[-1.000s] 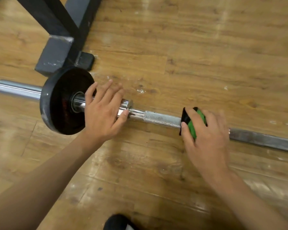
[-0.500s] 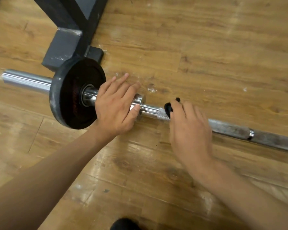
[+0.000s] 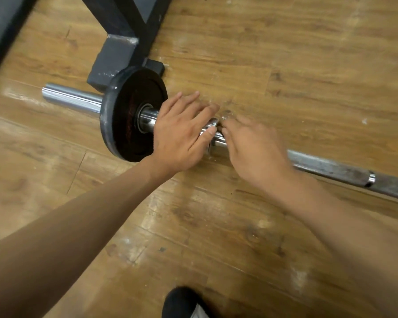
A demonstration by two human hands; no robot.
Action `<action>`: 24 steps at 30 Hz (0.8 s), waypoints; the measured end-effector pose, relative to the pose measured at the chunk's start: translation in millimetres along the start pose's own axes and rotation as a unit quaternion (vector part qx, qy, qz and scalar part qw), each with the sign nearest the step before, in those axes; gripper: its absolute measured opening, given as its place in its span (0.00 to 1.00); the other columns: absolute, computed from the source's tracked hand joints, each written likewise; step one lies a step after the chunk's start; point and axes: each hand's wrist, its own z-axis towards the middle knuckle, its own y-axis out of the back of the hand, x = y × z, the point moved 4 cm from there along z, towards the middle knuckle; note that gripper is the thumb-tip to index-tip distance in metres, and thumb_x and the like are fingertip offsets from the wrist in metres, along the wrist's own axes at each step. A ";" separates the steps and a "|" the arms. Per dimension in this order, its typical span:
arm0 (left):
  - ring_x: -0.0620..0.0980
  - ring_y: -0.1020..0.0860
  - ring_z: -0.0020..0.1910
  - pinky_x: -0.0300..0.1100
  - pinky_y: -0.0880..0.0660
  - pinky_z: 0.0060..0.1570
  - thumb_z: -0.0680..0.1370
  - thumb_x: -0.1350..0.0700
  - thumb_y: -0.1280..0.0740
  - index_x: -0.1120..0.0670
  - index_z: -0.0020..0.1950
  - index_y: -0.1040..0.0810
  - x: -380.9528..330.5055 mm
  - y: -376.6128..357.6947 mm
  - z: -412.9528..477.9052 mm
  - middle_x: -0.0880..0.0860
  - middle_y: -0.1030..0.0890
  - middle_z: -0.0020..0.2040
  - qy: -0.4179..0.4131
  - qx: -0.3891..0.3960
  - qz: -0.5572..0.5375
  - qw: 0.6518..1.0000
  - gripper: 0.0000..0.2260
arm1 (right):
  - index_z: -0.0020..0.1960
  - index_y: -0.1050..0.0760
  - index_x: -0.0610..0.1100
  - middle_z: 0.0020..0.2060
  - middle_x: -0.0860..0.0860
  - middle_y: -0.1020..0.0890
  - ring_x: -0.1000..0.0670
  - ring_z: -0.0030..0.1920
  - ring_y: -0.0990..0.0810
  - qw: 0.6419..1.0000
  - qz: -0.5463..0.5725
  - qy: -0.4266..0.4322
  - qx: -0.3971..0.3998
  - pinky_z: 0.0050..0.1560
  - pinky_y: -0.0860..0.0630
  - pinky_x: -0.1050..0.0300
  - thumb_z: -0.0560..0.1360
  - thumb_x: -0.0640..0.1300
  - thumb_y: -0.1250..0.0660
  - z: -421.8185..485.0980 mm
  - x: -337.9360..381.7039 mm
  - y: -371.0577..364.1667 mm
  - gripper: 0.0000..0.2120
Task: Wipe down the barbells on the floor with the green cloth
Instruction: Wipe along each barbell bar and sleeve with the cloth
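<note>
On the wooden plank floor [image 3: 285, 53], our left hand [image 3: 182, 134] lay flat, fingers straight, on the long chrome steel barbell [image 3: 331, 168] beside its round black weight plate [image 3: 124, 111]; our blurred right hand [image 3: 255, 150] covered the shaft, and we could not tell its grip.

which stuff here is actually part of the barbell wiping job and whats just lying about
Job: barbell, its black weight plate, left hand resting on the sleeve, right hand on the shaft.
Lying about: black rack foot behind the plate, dark shoe at the bottom edge.
</note>
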 end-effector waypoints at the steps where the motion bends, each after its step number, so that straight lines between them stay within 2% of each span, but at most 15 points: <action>1: 0.54 0.25 0.73 0.57 0.35 0.75 0.87 0.41 0.56 0.53 0.69 0.19 -1.7 0.1 -1.8 0.51 0.15 0.60 -0.003 0.009 0.000 1.000 0.30 | 0.62 0.24 0.45 0.56 0.46 0.21 0.36 0.54 0.20 0.999 0.015 0.019 0.026 0.47 0.26 0.45 0.86 0.47 0.46 4.2 0.9 -3.4 0.13; 3: 0.55 0.26 0.74 0.60 0.36 0.75 0.87 0.42 0.55 0.53 0.70 0.19 -2.9 3.7 -5.8 0.51 0.15 0.59 -0.006 0.015 -0.018 1.000 0.29 | 0.64 0.24 0.45 0.53 0.46 0.21 0.36 0.50 0.19 0.998 0.026 0.055 0.019 0.45 0.22 0.43 0.86 0.48 0.47 -15.2 -18.9 0.6 0.16; 5: 0.55 0.26 0.75 0.62 0.36 0.75 0.87 0.43 0.54 0.54 0.71 0.20 -4.5 8.2 -15.0 0.52 0.15 0.59 0.001 0.005 -0.023 1.000 0.28 | 0.65 0.24 0.45 0.50 0.47 0.21 0.37 0.42 0.19 0.997 0.016 0.065 -0.031 0.35 0.22 0.47 0.85 0.49 0.48 -52.6 -43.9 18.5 0.18; 7: 0.55 0.26 0.75 0.63 0.37 0.76 0.87 0.43 0.54 0.55 0.73 0.22 -7.4 11.5 -24.7 0.52 0.16 0.61 0.008 0.013 -0.018 1.000 0.28 | 0.64 0.23 0.42 0.48 0.47 0.21 0.40 0.36 0.19 0.995 -0.024 0.083 -0.050 0.30 0.31 0.58 0.84 0.47 0.43 -76.5 -55.1 23.4 0.16; 9: 0.55 0.26 0.75 0.63 0.38 0.76 0.87 0.42 0.54 0.55 0.75 0.23 -12.3 16.0 -34.4 0.52 0.17 0.65 0.020 0.031 -0.010 0.999 0.29 | 0.58 0.22 0.39 0.45 0.44 0.21 0.39 0.34 0.21 0.995 -0.028 0.084 -0.043 0.29 0.37 0.57 0.80 0.41 0.34 -69.3 -42.7 10.9 0.09; 11: 0.55 0.28 0.76 0.64 0.39 0.76 0.87 0.42 0.55 0.55 0.77 0.25 -18.1 21.9 -44.0 0.53 0.18 0.67 0.021 0.059 -0.021 0.998 0.29 | 0.55 0.23 0.39 0.45 0.43 0.23 0.38 0.37 0.21 0.996 -0.001 0.083 -0.024 0.28 0.32 0.53 0.78 0.39 0.30 -54.2 -13.0 -5.3 0.08; 14: 0.55 0.35 0.81 0.63 0.42 0.78 0.87 0.42 0.55 0.55 0.80 0.30 -20.6 32.4 -57.8 0.53 0.22 0.73 0.013 0.113 -0.040 0.993 0.28 | 0.63 0.26 0.40 0.52 0.43 0.22 0.38 0.45 0.19 0.991 0.007 0.135 0.013 0.33 0.20 0.43 0.80 0.43 0.36 -56.9 2.3 -17.0 0.13; 16: 0.55 0.39 0.83 0.64 0.45 0.79 0.87 0.42 0.55 0.54 0.81 0.32 -24.0 38.8 -70.9 0.53 0.28 0.78 0.017 0.142 -0.042 0.989 0.29 | 0.67 0.27 0.40 0.55 0.43 0.22 0.39 0.44 0.18 0.981 0.005 0.192 0.023 0.33 0.19 0.43 0.81 0.45 0.39 -82.2 -19.8 -4.4 0.17; 18: 0.55 0.41 0.83 0.66 0.47 0.79 0.87 0.41 0.56 0.54 0.81 0.33 -29.5 46.7 -83.7 0.53 0.31 0.80 0.038 0.168 -0.039 0.984 0.29 | 0.68 0.29 0.40 0.55 0.44 0.22 0.40 0.44 0.17 0.975 0.001 0.220 0.020 0.32 0.18 0.46 0.82 0.45 0.40 -112.7 -53.6 11.7 0.16; 20: 0.55 0.39 0.82 0.65 0.45 0.79 0.88 0.41 0.55 0.56 0.80 0.32 -39.6 56.5 -87.5 0.54 0.32 0.81 0.059 0.197 -0.061 0.977 0.29 | 0.71 0.30 0.38 0.58 0.43 0.22 0.39 0.49 0.16 0.971 -0.019 0.238 0.010 0.36 0.16 0.47 0.82 0.44 0.36 -136.2 -70.7 20.8 0.19; 22: 0.57 0.35 0.80 0.59 0.40 0.78 0.88 0.44 0.52 0.59 0.76 0.29 -46.1 68.3 -85.2 0.57 0.31 0.80 0.063 0.219 -0.100 0.969 0.26 | 0.71 0.31 0.37 0.60 0.42 0.24 0.39 0.51 0.17 0.977 -0.041 0.207 0.011 0.37 0.16 0.45 0.75 0.40 0.25 -142.2 -53.4 9.1 0.28; 23: 0.57 0.34 0.80 0.57 0.38 0.77 0.88 0.46 0.51 0.60 0.76 0.28 -47.3 71.2 -83.1 0.58 0.30 0.79 0.059 0.225 -0.108 0.967 0.26 | 0.69 0.30 0.37 0.59 0.42 0.25 0.39 0.48 0.18 0.983 -0.038 0.176 0.024 0.34 0.17 0.45 0.73 0.38 0.24 -137.6 -36.7 -1.4 0.28; 24: 0.58 0.32 0.79 0.57 0.38 0.77 0.88 0.47 0.51 0.61 0.77 0.29 -47.8 71.3 -81.3 0.58 0.28 0.77 0.054 0.232 -0.103 0.966 0.26 | 0.66 0.28 0.38 0.57 0.42 0.25 0.39 0.44 0.19 0.988 -0.023 0.151 0.037 0.30 0.19 0.44 0.74 0.38 0.25 -129.0 -17.6 -11.9 0.24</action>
